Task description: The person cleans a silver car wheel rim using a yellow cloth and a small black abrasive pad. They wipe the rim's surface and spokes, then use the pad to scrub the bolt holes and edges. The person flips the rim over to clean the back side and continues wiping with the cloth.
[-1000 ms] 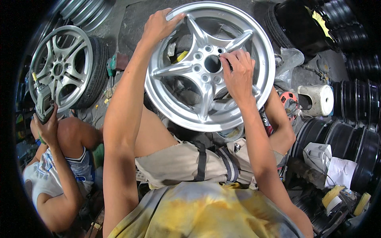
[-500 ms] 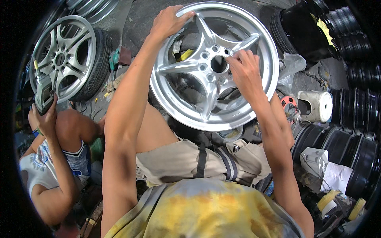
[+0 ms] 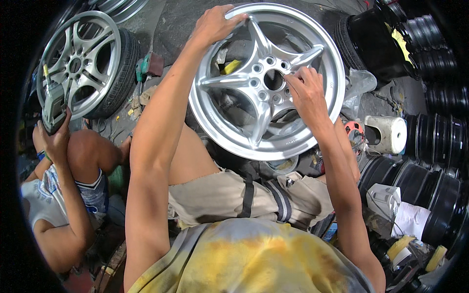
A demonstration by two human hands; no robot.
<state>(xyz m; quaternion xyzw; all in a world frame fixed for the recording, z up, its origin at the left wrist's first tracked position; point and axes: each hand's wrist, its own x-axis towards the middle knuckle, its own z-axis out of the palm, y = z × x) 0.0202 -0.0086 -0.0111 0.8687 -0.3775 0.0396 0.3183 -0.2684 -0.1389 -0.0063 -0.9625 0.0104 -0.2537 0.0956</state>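
A silver alloy wheel (image 3: 217, 126) with five spokes and a ring of bolt holes leans face-up before me, above my lap. My left hand (image 3: 215, 24) is closed over its upper left rim, the thumb on the front lip near a spoke's end. Beside the round centre hole, my right hand (image 3: 308, 90) is curled in a pinch, its fingertips at the hole's right edge. Whatever those fingertips may hold is too small or hidden to make out. Part of the hub lies behind this hand.
On the left, another person's hand (image 3: 59, 132) holds a grey power tool (image 3: 54, 105) against another wheel with a tyre (image 3: 117, 83). A green sander (image 3: 143, 66) lies between us. Black rims (image 3: 435, 136) are stacked at right, near a white stool (image 3: 391, 134).
The wheel and both my hands sit slightly farther right in the picture. My left hand keeps its hold on the rim; my right hand stays pinched beside the centre hole.
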